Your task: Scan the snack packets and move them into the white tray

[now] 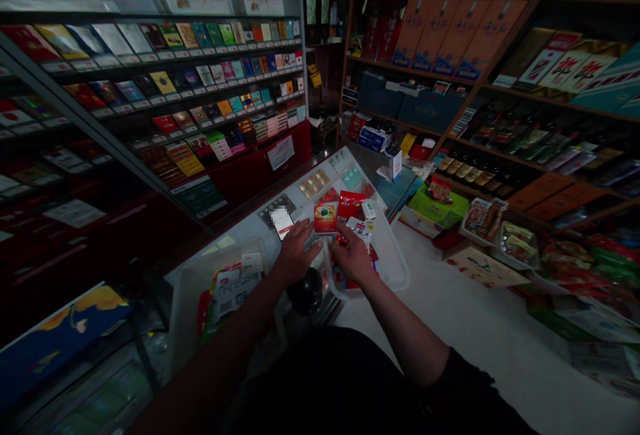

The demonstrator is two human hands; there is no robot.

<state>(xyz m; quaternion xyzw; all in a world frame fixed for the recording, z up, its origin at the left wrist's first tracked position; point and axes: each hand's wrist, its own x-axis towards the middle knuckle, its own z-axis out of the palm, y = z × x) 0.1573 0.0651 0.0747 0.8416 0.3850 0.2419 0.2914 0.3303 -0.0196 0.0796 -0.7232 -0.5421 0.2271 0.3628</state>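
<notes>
My left hand [297, 255] rests palm down near the counter, its fingers stretched and thumb apart. Beside its fingertips lies a phone [283, 223] with a lit white screen, partly blurred. Over a translucent plastic bin [400, 275] is my right hand [353, 256], index finger extended and thumb apart; its other fingers are partly hidden. Between the fingertips of both hands sits a red and yellow packet [325, 217]; I cannot tell whether they touch it. Red packets [351, 203], a small white-green box [369, 210] and a white-labelled packet [361, 229] lie around it.
Another plastic bin [175, 301] with packaged goods stands at the left. A round black object [306, 290] is below my hands. Cigarette shelves [210, 95] line the left wall. Bottle shelves [540, 131] and floor boxes [485, 265] fill the right.
</notes>
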